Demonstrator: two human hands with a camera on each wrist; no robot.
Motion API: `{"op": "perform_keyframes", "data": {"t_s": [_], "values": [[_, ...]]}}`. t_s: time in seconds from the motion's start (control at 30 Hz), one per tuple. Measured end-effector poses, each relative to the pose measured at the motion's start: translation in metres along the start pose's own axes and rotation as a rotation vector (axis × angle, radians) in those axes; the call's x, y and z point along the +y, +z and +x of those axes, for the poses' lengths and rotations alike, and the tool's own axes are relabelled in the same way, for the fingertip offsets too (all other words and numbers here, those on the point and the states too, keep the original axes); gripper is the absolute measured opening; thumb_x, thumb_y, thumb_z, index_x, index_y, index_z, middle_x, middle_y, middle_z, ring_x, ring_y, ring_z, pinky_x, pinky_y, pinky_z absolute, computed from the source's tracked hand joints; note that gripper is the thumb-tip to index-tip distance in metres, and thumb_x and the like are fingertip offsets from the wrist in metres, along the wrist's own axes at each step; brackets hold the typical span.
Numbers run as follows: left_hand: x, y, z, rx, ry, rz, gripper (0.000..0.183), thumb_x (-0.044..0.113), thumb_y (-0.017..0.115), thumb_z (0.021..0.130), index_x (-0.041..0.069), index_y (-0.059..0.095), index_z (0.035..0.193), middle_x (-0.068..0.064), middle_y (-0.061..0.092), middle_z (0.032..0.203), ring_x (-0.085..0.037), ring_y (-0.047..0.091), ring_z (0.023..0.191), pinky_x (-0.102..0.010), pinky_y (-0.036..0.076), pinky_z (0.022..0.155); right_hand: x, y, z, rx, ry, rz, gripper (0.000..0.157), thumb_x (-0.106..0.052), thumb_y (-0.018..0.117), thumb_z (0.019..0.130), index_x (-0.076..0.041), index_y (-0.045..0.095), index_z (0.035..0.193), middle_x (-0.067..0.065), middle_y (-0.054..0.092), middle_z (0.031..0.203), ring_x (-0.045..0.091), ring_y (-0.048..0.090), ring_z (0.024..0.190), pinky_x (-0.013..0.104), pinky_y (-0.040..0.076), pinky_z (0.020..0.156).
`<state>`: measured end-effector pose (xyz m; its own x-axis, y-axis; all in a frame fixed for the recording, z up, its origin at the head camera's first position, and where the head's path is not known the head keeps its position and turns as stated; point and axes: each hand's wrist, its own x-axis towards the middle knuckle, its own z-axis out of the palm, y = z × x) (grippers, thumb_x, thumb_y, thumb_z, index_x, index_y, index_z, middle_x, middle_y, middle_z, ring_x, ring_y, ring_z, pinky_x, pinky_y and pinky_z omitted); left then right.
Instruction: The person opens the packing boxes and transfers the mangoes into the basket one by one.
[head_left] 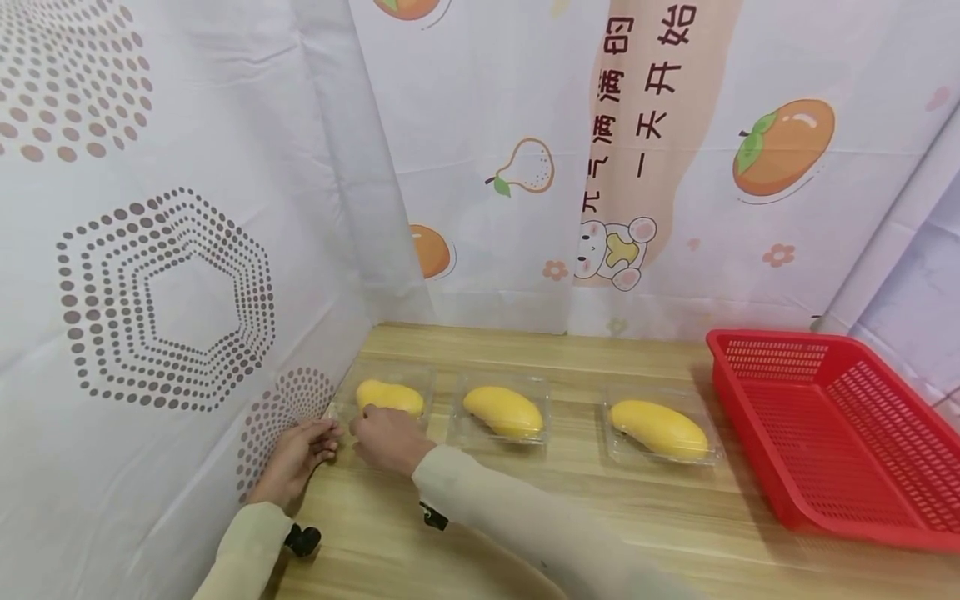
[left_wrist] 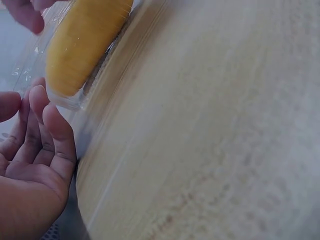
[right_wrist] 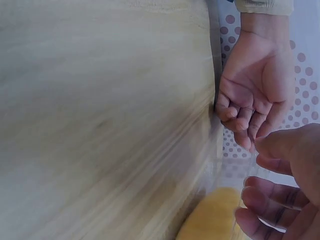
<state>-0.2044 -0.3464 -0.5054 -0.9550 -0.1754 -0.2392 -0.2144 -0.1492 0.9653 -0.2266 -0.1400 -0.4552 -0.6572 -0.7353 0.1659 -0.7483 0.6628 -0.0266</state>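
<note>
At the left end of the table, a yellow mango (head_left: 390, 398) lies in a clear plastic box (head_left: 423, 377). My left hand (head_left: 298, 457) is at the box's left side, beside the curtain. Its thumb and fingertips pinch the edge of the box's clear lid (right_wrist: 251, 167), which stands raised. My right hand (head_left: 392, 437) reaches across in front of the mango. In the right wrist view, its thumb and fingers (right_wrist: 257, 200) grip the same thin lid, close to the left fingertips. Part of the box is hidden behind the right hand.
Two more clear boxes, each with a mango, stand in a row to the right: a middle mango (head_left: 504, 410) and a right mango (head_left: 660, 429). A red plastic basket (head_left: 795, 492) sits at the table's right. Printed curtains (head_left: 480, 250) close off the back and left.
</note>
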Motion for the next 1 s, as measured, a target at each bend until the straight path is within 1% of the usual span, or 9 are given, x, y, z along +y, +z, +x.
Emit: {"op": "perform_keyframes", "data": {"t_s": [0.13,0.23,0.33,0.47,0.53,0.67,0.8,0.9,1.0], "values": [[-0.004,0.001,0.002,-0.007,0.004,-0.007,0.016,0.016,0.058,0.107,0.006,0.071,0.105,-0.001,0.075,0.091,-0.012,0.066,0.076,-0.027,0.057,0.070,-0.005,0.004,0.003,0.005,-0.007,-0.049,0.021,-0.036,0.070,0.099,-0.023,0.074,0.116,-0.005,0.067,0.103,0.005,0.060,0.077,0.021,0.051,0.056],[-0.006,0.003,0.003,-0.018,0.011,-0.025,0.017,0.015,0.059,0.106,0.010,0.074,0.099,-0.001,0.075,0.089,-0.012,0.066,0.075,-0.027,0.058,0.070,-0.008,0.006,0.006,0.006,-0.006,-0.088,0.021,-0.033,0.070,0.099,-0.025,0.074,0.118,-0.006,0.067,0.101,0.005,0.061,0.077,0.022,0.052,0.056],[-0.006,0.003,0.002,-0.031,0.013,-0.050,0.020,0.014,0.058,0.107,0.014,0.075,0.096,0.000,0.074,0.088,-0.012,0.067,0.075,-0.027,0.058,0.070,-0.011,0.008,0.009,0.010,-0.016,-0.116,0.024,-0.030,0.068,0.101,-0.028,0.072,0.124,-0.007,0.068,0.097,0.005,0.062,0.078,0.022,0.053,0.056],[-0.004,0.002,0.000,-0.032,0.022,-0.077,0.021,0.014,0.058,0.107,0.015,0.074,0.094,0.002,0.073,0.086,-0.011,0.067,0.075,-0.027,0.058,0.070,-0.016,0.010,0.012,0.018,-0.027,-0.124,0.028,-0.032,0.064,0.103,-0.033,0.069,0.131,-0.009,0.068,0.095,0.005,0.063,0.079,0.023,0.054,0.056],[-0.003,0.001,-0.001,-0.035,0.028,-0.083,0.021,0.013,0.058,0.107,0.015,0.074,0.094,0.002,0.073,0.086,-0.011,0.067,0.075,-0.027,0.058,0.071,-0.017,0.011,0.014,0.031,-0.017,-0.128,0.025,-0.034,0.064,0.103,-0.031,0.071,0.127,-0.010,0.068,0.095,0.004,0.064,0.080,0.023,0.055,0.058],[-0.003,0.000,-0.001,-0.040,0.027,-0.071,0.020,0.014,0.058,0.106,0.013,0.073,0.094,0.001,0.072,0.085,-0.012,0.067,0.075,-0.028,0.059,0.071,-0.016,0.015,0.019,0.059,0.007,-0.125,0.017,-0.031,0.064,0.104,-0.028,0.074,0.117,-0.010,0.069,0.096,0.005,0.066,0.080,0.024,0.057,0.060],[-0.003,-0.001,-0.002,-0.023,0.004,-0.037,0.021,0.015,0.056,0.107,0.015,0.071,0.092,0.002,0.070,0.084,-0.011,0.067,0.076,-0.028,0.058,0.072,-0.018,0.018,0.024,0.037,0.020,-0.117,0.016,-0.029,0.062,0.105,-0.031,0.074,0.116,-0.012,0.070,0.099,0.005,0.067,0.083,0.026,0.058,0.062],[-0.003,-0.001,-0.002,-0.024,0.008,-0.016,0.021,0.016,0.055,0.108,0.015,0.070,0.093,0.003,0.069,0.085,-0.011,0.066,0.077,-0.028,0.058,0.073,-0.020,0.019,0.028,0.029,0.036,-0.122,0.014,-0.035,0.063,0.104,-0.033,0.072,0.115,-0.014,0.070,0.099,0.005,0.067,0.083,0.026,0.057,0.063],[-0.003,0.002,-0.002,-0.045,0.035,0.011,0.022,0.018,0.053,0.109,0.015,0.070,0.095,0.002,0.069,0.087,-0.012,0.066,0.079,-0.029,0.058,0.075,-0.021,0.018,0.031,0.037,0.057,-0.131,0.014,-0.041,0.065,0.101,-0.035,0.071,0.113,-0.015,0.071,0.098,0.005,0.067,0.082,0.026,0.057,0.063]]}}
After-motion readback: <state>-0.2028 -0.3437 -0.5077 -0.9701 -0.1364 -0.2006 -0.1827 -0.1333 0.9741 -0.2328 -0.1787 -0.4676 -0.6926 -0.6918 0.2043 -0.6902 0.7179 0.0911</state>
